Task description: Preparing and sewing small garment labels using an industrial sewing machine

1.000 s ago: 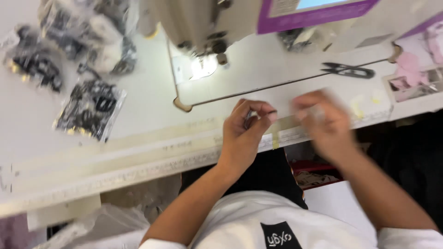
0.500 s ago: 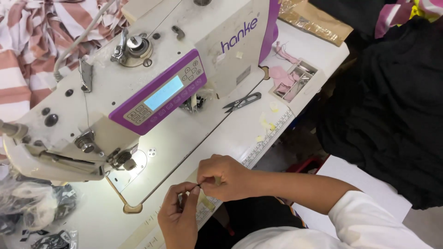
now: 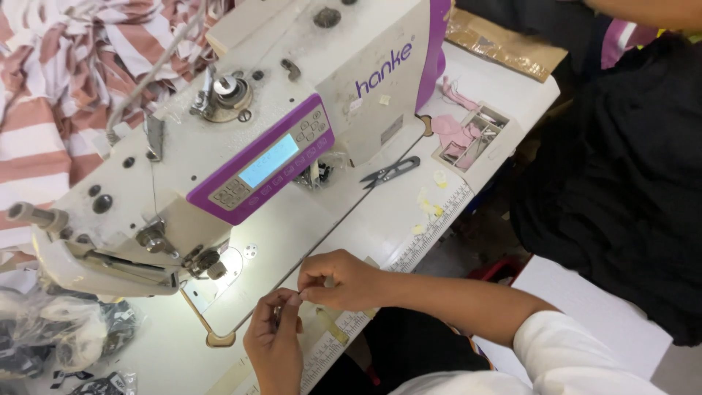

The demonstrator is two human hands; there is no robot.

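Both hands meet at the near edge of the surface (image 3: pixel 409 212), just in front of the sewing machine (image 3: pixel 241 139). Our left hand (image 3: pixel 274 340) is pinched closed on a small dark piece (image 3: pixel 280 313), too tiny to identify. Our right hand (image 3: pixel 340 279) is also closed, fingertips (image 3: pixel 296 298) touching the same piece from above. Thread snips (image 3: pixel 390 172) lie further along the surface, well apart from our hands. A tray of pink scraps (image 3: pixel 468 135) sits near the far right corner. Bagged dark parts (image 3: pixel 51 340) rest at the left edge. Striped fabric (image 3: pixel 51 80) is heaped behind the machine.
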